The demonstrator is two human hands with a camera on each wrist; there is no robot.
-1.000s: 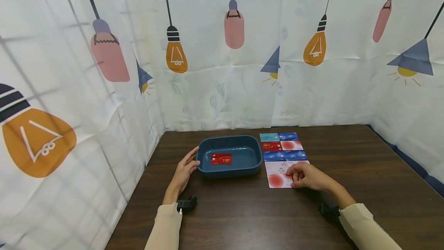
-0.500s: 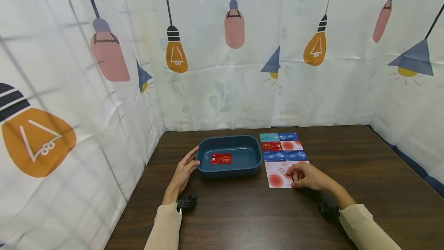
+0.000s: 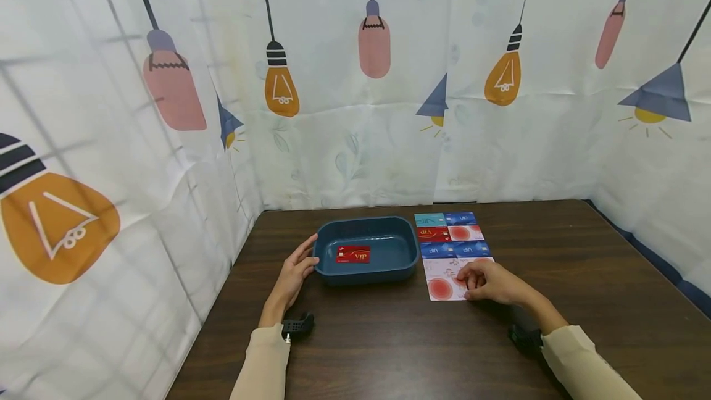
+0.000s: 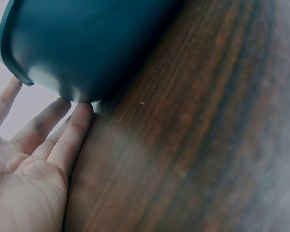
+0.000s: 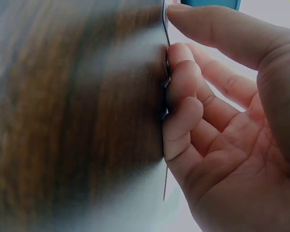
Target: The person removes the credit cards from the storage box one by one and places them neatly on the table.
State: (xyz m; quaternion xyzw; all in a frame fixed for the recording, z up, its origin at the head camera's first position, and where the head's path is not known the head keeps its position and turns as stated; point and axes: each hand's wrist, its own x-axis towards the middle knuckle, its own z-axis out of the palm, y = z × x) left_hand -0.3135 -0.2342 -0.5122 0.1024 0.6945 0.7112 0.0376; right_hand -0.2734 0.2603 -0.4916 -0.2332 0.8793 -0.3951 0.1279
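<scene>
A blue rectangular tray stands on the table with a red VIP card lying inside it. At its left end my left hand touches the rim and wall; in the left wrist view the fingers are mostly straight, tips against the tray's side. Right of the tray, several cards lie in two columns. My right hand, fingers curled, pinches the nearest right card, which the hand mostly covers. Beside that card is a white card with a red circle. The right wrist view shows the thumb and curled fingertips at the card's thin edge.
Farther back in the columns are a teal card, a red card and blue cards. The dark wooden table meets a printed curtain at the back and left.
The view has shifted very slightly. Both hands, the tray and the cards keep their places.
</scene>
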